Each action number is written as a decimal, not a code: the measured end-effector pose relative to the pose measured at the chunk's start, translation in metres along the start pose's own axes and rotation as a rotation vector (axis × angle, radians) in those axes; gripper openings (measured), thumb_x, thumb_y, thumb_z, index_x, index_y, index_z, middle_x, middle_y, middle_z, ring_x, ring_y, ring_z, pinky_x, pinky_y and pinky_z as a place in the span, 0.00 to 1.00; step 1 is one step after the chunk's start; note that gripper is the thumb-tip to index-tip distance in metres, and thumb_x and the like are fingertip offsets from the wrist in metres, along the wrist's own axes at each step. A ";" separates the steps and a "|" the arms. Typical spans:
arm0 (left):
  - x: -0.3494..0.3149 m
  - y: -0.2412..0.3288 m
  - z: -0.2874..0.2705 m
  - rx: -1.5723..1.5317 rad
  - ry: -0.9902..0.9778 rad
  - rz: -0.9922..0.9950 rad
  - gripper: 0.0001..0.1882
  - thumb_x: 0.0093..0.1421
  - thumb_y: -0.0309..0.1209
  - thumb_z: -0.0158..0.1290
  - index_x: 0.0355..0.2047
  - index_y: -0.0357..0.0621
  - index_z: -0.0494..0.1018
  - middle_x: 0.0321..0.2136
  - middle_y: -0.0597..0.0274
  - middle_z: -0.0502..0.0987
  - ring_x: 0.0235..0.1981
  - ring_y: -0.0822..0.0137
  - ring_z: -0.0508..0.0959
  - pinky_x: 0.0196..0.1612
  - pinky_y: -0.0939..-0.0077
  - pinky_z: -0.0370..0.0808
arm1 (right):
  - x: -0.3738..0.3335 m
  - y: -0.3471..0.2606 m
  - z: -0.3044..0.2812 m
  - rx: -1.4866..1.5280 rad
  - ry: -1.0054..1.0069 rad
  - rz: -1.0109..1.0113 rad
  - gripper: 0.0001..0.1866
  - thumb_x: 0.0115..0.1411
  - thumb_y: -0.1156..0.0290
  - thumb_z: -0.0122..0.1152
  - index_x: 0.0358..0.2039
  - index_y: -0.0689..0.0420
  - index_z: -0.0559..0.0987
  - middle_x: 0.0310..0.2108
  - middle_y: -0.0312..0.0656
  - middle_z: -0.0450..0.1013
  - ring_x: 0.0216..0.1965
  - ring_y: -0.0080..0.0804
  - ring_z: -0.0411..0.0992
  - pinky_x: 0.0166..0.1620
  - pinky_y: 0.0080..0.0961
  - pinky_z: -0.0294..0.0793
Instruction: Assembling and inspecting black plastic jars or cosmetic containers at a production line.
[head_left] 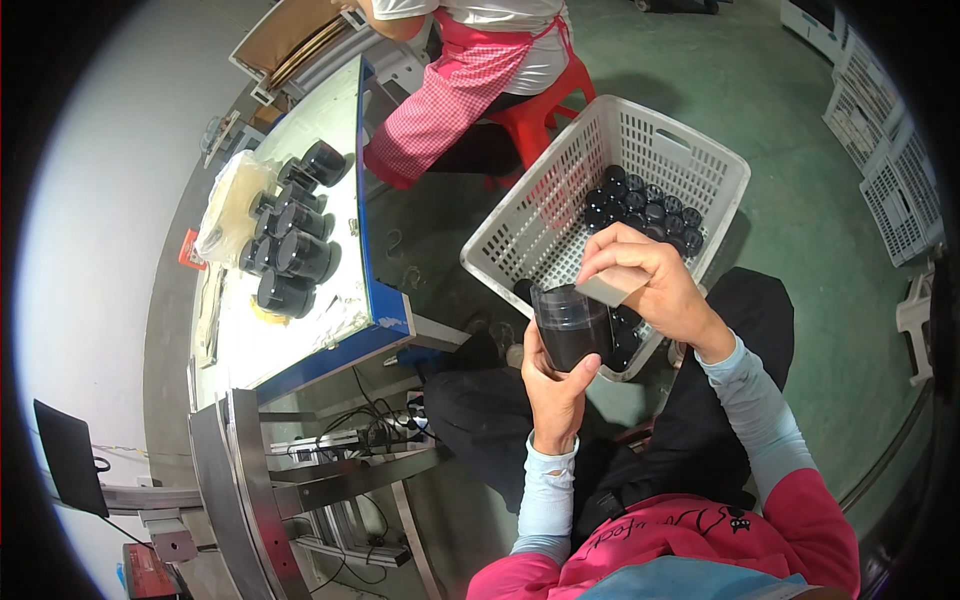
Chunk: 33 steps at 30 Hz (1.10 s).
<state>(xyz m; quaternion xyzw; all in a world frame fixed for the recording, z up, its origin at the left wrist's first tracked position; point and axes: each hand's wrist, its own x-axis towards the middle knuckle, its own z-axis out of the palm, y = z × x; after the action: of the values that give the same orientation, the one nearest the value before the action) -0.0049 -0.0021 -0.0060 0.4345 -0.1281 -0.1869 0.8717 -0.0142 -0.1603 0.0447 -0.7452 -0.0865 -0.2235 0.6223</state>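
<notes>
My left hand (556,392) is closed round a dark, glossy cylindrical jar (572,335) with a clear upper part, tilted a little. My right hand (662,290) pinches a small pale, flat piece (613,285), perhaps a cloth or card, at the jar's upper edge. Whether the piece touches the jar I cannot tell. Behind both hands stands a light grey slotted plastic crate (686,149). Inside it several dark round jars (655,213) are packed together, and the hands hide part of them.
To the left, a lit white worktable (338,290) with a blue edge bears several dark jars (305,255) and a crumpled clear plastic bag (228,208). A co-worker in a red checked apron (440,105) sits on a red stool (540,110). Metal framing (350,480) and cables are lower left.
</notes>
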 end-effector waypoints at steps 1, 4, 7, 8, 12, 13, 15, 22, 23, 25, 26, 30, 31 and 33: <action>0.000 0.000 0.000 -0.026 -0.016 -0.024 0.34 0.42 0.18 0.59 0.50 0.35 0.57 0.43 0.59 0.68 0.43 0.70 0.70 0.48 0.77 0.65 | 0.000 0.001 -0.001 -0.016 -0.026 -0.028 0.05 0.50 0.80 0.54 0.29 0.63 0.75 0.32 0.38 0.67 0.35 0.27 0.67 0.39 0.20 0.66; -0.001 -0.001 0.001 -0.057 -0.024 -0.059 0.33 0.42 0.18 0.59 0.49 0.35 0.58 0.42 0.60 0.69 0.42 0.70 0.70 0.47 0.78 0.65 | 0.000 0.002 -0.001 -0.002 -0.022 -0.024 0.04 0.51 0.79 0.53 0.28 0.64 0.74 0.32 0.38 0.67 0.34 0.27 0.67 0.39 0.19 0.66; -0.002 -0.001 0.000 -0.071 -0.034 -0.059 0.32 0.43 0.18 0.58 0.49 0.35 0.58 0.42 0.60 0.69 0.42 0.70 0.70 0.47 0.77 0.65 | 0.000 0.002 0.001 0.015 -0.025 -0.011 0.04 0.52 0.78 0.52 0.27 0.64 0.74 0.32 0.38 0.67 0.34 0.27 0.67 0.38 0.19 0.66; -0.002 -0.001 0.000 -0.071 -0.035 -0.059 0.32 0.43 0.18 0.58 0.49 0.35 0.58 0.42 0.60 0.69 0.42 0.70 0.70 0.47 0.77 0.65 | 0.000 0.001 0.001 0.015 -0.023 -0.011 0.04 0.52 0.78 0.52 0.27 0.64 0.74 0.32 0.38 0.67 0.34 0.27 0.67 0.38 0.19 0.66; -0.002 -0.001 0.002 -0.076 -0.028 -0.052 0.32 0.43 0.18 0.58 0.49 0.35 0.58 0.42 0.60 0.69 0.42 0.70 0.70 0.48 0.77 0.65 | -0.001 0.000 0.002 0.007 -0.006 -0.013 0.03 0.52 0.78 0.53 0.27 0.64 0.74 0.32 0.38 0.67 0.33 0.27 0.67 0.37 0.20 0.66; -0.002 -0.001 0.002 -0.074 -0.028 -0.055 0.32 0.43 0.18 0.58 0.49 0.35 0.58 0.42 0.60 0.69 0.42 0.70 0.70 0.48 0.77 0.65 | -0.001 0.000 0.002 0.003 -0.002 -0.013 0.03 0.52 0.78 0.53 0.27 0.64 0.74 0.32 0.38 0.67 0.33 0.27 0.67 0.37 0.20 0.66; -0.002 -0.002 0.001 -0.069 -0.033 -0.064 0.32 0.43 0.18 0.58 0.49 0.35 0.58 0.42 0.60 0.69 0.42 0.70 0.70 0.48 0.77 0.65 | -0.002 0.000 0.001 -0.001 -0.002 -0.010 0.03 0.51 0.78 0.53 0.27 0.64 0.74 0.32 0.38 0.66 0.33 0.27 0.67 0.37 0.20 0.66; -0.001 0.000 -0.001 -0.077 -0.047 -0.062 0.32 0.42 0.18 0.58 0.49 0.35 0.58 0.42 0.59 0.68 0.43 0.70 0.70 0.48 0.77 0.65 | -0.001 0.000 0.003 0.006 -0.008 -0.006 0.03 0.51 0.79 0.53 0.27 0.64 0.74 0.32 0.38 0.66 0.34 0.27 0.67 0.38 0.20 0.66; 0.000 0.000 -0.001 -0.078 -0.047 -0.061 0.32 0.42 0.18 0.58 0.49 0.35 0.58 0.42 0.59 0.68 0.43 0.70 0.70 0.48 0.77 0.65 | 0.000 0.000 0.002 0.004 -0.008 -0.006 0.03 0.51 0.79 0.53 0.27 0.64 0.74 0.32 0.38 0.66 0.34 0.27 0.67 0.38 0.20 0.66; 0.000 -0.002 -0.002 -0.089 -0.043 -0.056 0.33 0.43 0.18 0.58 0.50 0.34 0.57 0.43 0.58 0.68 0.44 0.68 0.69 0.49 0.74 0.65 | 0.000 -0.001 0.002 0.012 0.024 -0.015 0.05 0.50 0.80 0.54 0.29 0.62 0.75 0.32 0.38 0.66 0.36 0.27 0.67 0.40 0.20 0.65; 0.001 -0.002 -0.003 -0.089 -0.043 -0.053 0.33 0.43 0.18 0.58 0.50 0.34 0.57 0.43 0.58 0.68 0.44 0.68 0.69 0.49 0.74 0.65 | 0.000 -0.003 0.001 0.012 0.022 -0.017 0.05 0.50 0.80 0.54 0.29 0.62 0.75 0.32 0.38 0.66 0.36 0.27 0.67 0.40 0.20 0.65; 0.004 0.001 -0.002 -0.357 -0.163 -0.149 0.36 0.45 0.29 0.58 0.52 0.32 0.54 0.48 0.47 0.63 0.47 0.58 0.68 0.52 0.67 0.64 | -0.003 -0.005 -0.010 0.089 0.122 0.031 0.08 0.50 0.79 0.54 0.33 0.62 0.74 0.36 0.36 0.65 0.39 0.23 0.64 0.43 0.17 0.62; 0.006 0.004 0.000 -0.492 -0.223 -0.200 0.38 0.45 0.33 0.58 0.53 0.31 0.53 0.50 0.42 0.61 0.48 0.54 0.67 0.53 0.65 0.64 | -0.004 -0.004 -0.011 0.201 0.137 0.079 0.08 0.51 0.77 0.54 0.33 0.62 0.73 0.37 0.35 0.63 0.39 0.21 0.63 0.43 0.16 0.60; 0.010 0.002 -0.004 -0.523 -0.257 -0.196 0.41 0.45 0.38 0.57 0.54 0.30 0.51 0.52 0.37 0.57 0.50 0.48 0.64 0.54 0.62 0.63 | -0.007 -0.002 -0.016 0.271 0.183 0.185 0.08 0.55 0.72 0.53 0.33 0.62 0.72 0.29 0.30 0.63 0.24 0.12 0.57 0.26 0.10 0.55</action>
<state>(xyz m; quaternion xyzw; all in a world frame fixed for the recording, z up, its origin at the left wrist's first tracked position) 0.0062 -0.0026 -0.0063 0.1787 -0.1422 -0.3500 0.9085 -0.0250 -0.1740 0.0450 -0.6357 0.0104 -0.2185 0.7403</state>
